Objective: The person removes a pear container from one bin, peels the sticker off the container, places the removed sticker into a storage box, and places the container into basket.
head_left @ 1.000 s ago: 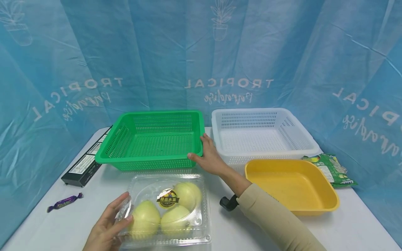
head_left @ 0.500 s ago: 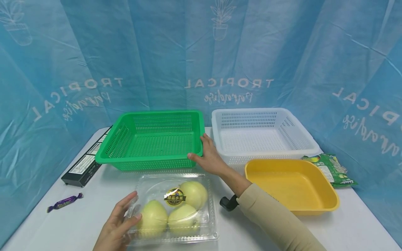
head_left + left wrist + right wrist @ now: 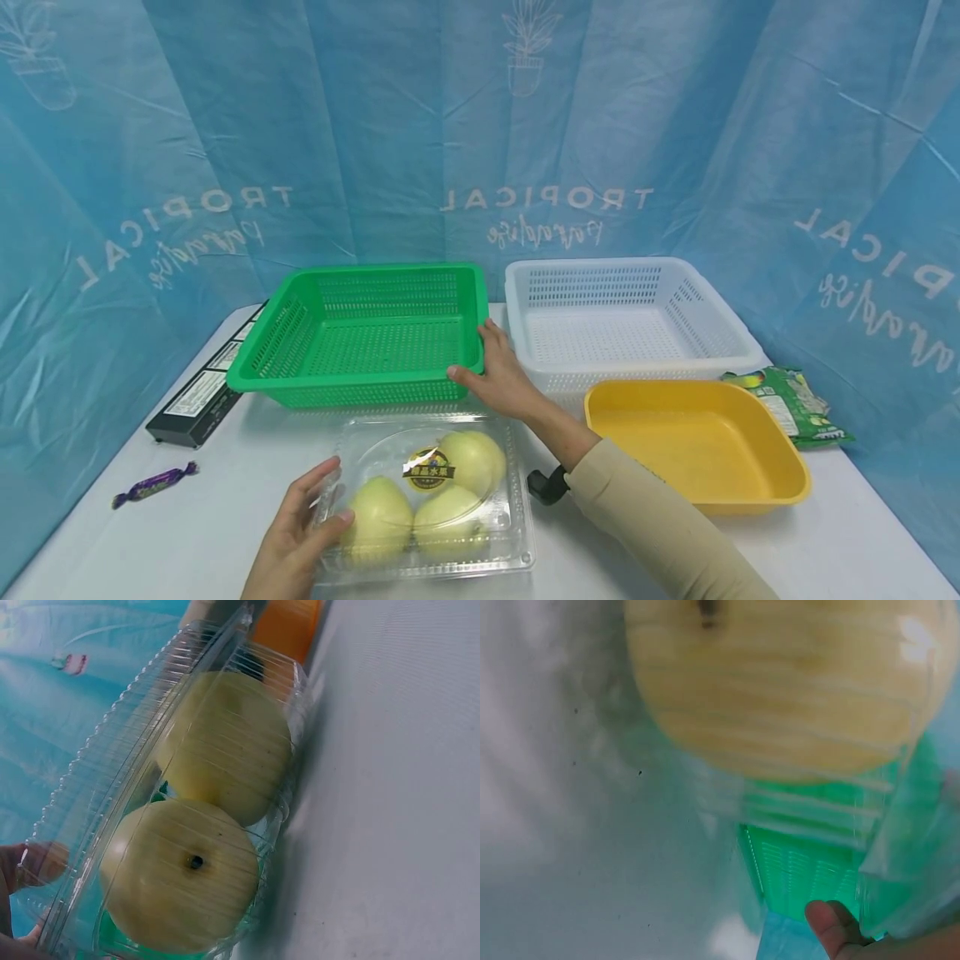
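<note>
My left hand [image 3: 296, 533] grips the left side of a clear plastic fruit box [image 3: 522, 533], thumb on the lid. Several pale yellow-green fruits [image 3: 378, 512], probably pears, lie inside beneath a black-and-gold label [image 3: 427, 468]. In the left wrist view, two of the fruits [image 3: 180, 877] show through the ribbed wall. Beyond the box stands a green basket [image 3: 360, 385], whose front right corner my right hand [image 3: 504, 385] holds, thumb at the front rim and fingers along the right side. The right wrist view has one fruit [image 3: 795, 682] up close and the thumb [image 3: 825, 922] below it.
A white basket [image 3: 637, 367] stands right of the green one, with a yellow basin [image 3: 697, 442] in front. Beside the basin lies a green packet [image 3: 798, 404]. At left are a black box [image 3: 198, 400] and a purple wrapped candy [image 3: 155, 485]. A black object [image 3: 547, 486] sits partly under my right forearm.
The left hand and the fruit box have slid a little to the right across the table. My right hand and the green basket have stayed in place.
</note>
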### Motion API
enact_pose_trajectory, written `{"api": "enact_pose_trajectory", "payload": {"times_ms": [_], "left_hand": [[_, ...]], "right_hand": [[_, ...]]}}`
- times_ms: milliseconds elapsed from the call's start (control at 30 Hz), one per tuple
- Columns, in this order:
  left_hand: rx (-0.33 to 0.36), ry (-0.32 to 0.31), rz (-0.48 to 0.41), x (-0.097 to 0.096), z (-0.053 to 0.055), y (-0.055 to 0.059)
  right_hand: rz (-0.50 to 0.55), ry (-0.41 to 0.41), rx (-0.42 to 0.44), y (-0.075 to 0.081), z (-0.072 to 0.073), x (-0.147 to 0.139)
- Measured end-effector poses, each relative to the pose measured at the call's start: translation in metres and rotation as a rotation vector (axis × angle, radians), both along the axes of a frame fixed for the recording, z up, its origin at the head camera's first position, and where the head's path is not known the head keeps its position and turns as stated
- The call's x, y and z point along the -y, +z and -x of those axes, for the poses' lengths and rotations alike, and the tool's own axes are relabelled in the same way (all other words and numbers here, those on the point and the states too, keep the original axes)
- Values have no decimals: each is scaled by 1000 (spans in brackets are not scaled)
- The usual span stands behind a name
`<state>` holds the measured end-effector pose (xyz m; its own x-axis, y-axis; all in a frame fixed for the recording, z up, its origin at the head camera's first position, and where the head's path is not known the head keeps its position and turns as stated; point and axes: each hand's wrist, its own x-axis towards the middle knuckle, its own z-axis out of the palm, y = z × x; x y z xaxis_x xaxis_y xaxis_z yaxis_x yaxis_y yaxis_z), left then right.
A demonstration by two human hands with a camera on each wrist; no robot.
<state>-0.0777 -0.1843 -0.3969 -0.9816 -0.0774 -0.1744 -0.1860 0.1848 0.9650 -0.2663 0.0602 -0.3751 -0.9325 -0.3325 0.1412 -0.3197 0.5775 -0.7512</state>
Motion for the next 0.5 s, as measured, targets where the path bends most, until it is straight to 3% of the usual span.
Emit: {"api": "enact_pose_trajectory", "payload": {"times_ms": [500], "left_hand": [[-7,-6,1,-11,1,-1]], "right_hand": [[9,-4,-3,1,0,0]]}}
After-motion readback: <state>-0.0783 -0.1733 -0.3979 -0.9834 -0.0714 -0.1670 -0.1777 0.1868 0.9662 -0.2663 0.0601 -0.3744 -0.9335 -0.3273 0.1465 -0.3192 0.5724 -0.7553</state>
